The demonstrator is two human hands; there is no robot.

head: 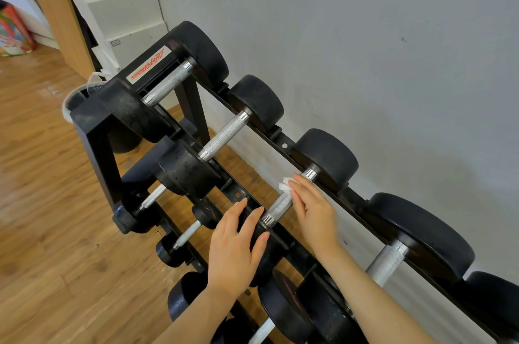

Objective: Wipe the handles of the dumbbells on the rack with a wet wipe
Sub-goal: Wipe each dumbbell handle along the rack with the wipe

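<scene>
While left hand (pixel 234 245) steadies, right fingers (pixel 302 189) press wipe (pixel 286 185) on handle (pixel 278 207).

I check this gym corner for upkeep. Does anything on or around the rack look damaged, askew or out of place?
Nothing stands out. The dumbbells sit level across the rack. The right hand holds the wipe on one handle, and the left hand rests on that dumbbell's near head. The wall has small scuffs.

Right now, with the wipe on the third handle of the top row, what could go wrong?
1. The wet wipe is a small wad under the right hand; it may slip off the knurled handle.
2. The left hand rests on the near weight head; if the dumbbell rolls, fingers could be pinched against the rack.
</scene>
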